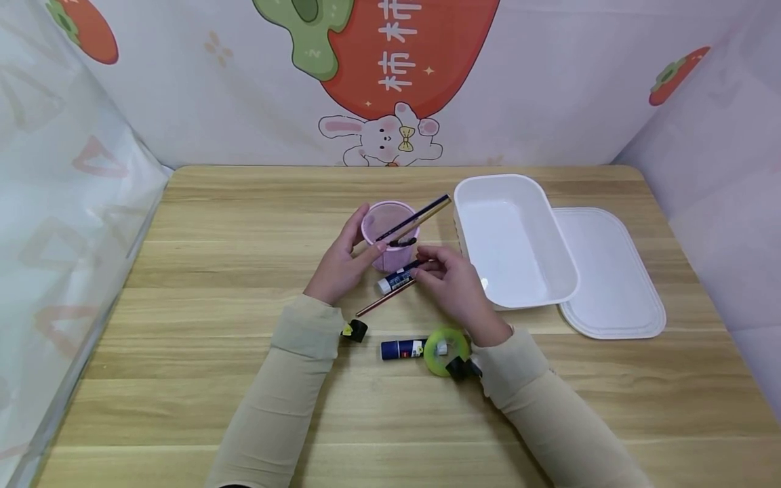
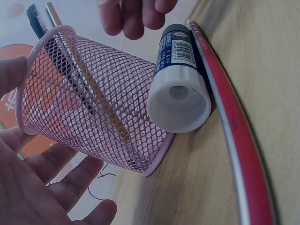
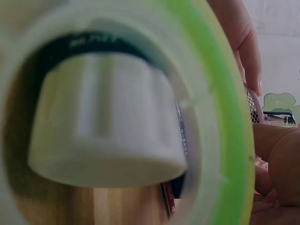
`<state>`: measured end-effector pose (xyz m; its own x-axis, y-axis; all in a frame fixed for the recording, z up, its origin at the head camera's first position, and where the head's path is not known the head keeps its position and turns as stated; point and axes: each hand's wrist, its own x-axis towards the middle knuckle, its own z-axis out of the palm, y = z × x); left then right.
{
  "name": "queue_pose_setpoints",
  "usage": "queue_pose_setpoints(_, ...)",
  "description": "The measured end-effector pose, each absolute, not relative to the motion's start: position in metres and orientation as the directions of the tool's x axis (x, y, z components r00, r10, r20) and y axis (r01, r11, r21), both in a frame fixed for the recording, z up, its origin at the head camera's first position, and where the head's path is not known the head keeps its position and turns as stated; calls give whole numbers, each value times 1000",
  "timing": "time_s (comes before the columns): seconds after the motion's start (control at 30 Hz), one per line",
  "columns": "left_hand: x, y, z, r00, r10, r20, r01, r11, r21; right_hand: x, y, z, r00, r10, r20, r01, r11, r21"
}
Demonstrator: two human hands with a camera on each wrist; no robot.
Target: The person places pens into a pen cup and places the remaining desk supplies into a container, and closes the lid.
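A pink mesh pen holder [image 1: 390, 261] stands upright, with a dark pencil [image 1: 421, 211], a yellowish pencil [image 1: 430, 211] and a short black item [image 1: 403, 242] in it. My left hand [image 1: 342, 268] holds it, thumb at the rim and fingers round the far side. A navy glue stick [image 1: 396, 279] with a white end lies beside the holder's base. Next to that lies a red striped pencil [image 2: 225, 108]. Just over the glue stick's far end hangs my right hand [image 1: 451, 281], fingers loosely bent; in the left wrist view its fingertips [image 2: 133, 28] touch nothing visible.
Nearer the front lie a second navy glue stick [image 1: 399, 349] and a green tape roll [image 1: 434, 362], which fills much of the right wrist view. At the right, a white plastic box [image 1: 512, 237] stands partly over its white lid [image 1: 616, 278].
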<state>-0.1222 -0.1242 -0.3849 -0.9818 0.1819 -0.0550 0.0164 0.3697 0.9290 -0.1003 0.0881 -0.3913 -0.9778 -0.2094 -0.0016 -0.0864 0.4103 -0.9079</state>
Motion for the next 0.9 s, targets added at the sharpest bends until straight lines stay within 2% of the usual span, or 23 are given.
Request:
queue_pose_setpoints(0.33,-122,-124,-385,-981,188,-41,32,369,929,-98,93,-395,-974,-219,-66,-53,499,-865)
queue_pose_setpoints(0.6,-122,-126,-385,-979,200,-27,49,365,930,-96,95,-395,-975,-199,-103,-15,517,-856)
queue_pose_setpoints(0.9,-123,-127,-385,-980,198,-33,43,370,928,-90,100,-395,-954,-226,-198,32,579,-815)
